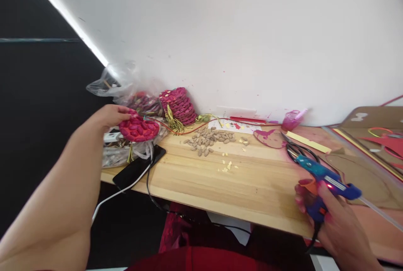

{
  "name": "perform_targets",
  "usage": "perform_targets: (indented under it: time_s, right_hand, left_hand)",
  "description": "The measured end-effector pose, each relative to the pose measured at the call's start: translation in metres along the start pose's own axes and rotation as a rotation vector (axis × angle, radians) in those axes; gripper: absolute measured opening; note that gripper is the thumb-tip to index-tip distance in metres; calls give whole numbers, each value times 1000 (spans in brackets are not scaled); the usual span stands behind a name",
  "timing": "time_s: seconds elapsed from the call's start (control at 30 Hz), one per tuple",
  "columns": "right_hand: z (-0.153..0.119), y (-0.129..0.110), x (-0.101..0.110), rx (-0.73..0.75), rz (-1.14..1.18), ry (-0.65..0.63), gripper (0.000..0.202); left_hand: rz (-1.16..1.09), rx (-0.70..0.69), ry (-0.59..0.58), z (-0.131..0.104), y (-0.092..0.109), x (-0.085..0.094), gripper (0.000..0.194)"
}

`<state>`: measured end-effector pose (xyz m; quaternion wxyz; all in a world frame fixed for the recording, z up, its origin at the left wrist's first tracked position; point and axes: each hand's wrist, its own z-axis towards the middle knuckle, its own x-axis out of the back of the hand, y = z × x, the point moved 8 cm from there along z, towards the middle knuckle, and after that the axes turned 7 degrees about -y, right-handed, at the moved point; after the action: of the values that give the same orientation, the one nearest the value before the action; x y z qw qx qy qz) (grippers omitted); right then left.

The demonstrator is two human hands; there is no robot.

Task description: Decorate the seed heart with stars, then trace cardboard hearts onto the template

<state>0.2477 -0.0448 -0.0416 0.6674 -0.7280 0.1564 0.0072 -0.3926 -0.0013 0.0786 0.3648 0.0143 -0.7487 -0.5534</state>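
Note:
At the left, my left hand (115,115) grips the edge of a round red disc (139,128) covered with magenta-painted shells or seeds. It holds the disc above plastic bags and a black phone (138,170). In my right hand (335,216) is a blue hot glue gun (324,176), its indicator light glowing red and a clear glue stick at its back. The gun's nozzle points left, over black-handled scissors (302,153). Between the hands, a pile of tan pistachio-like shells (209,138) lies on the wooden table (189,178), with small pale star-shaped bits (229,165) near it.
A stack of similar magenta discs (179,105) with yellow-green tassels leans at the back left. A pink cup (291,120) stands by the wall. Further right are a yellow strip (308,142) and a cardboard box (371,120). Cables hang over the front edge.

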Motion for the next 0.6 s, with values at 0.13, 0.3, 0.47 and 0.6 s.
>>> perform_targets:
  time_s: [0.13, 0.3, 0.47, 0.6]
  right_hand:
    - [-2, 7, -4, -50, 165, -51, 43]
    - [1, 6, 1, 24, 220, -46, 50]
    - [0, 4, 2, 56, 264, -58, 50]
    - [-3, 1, 5, 60, 320, -19, 51]
  left_hand:
    - [-111, -243, -162, -27, 51, -36, 38]
    - [-227, -345, -462, -81, 79, -146, 47]
    - [-385, -199, -848, -154, 74, -276, 66]
    - [-409, -257, -825, -188, 77, -338, 57]
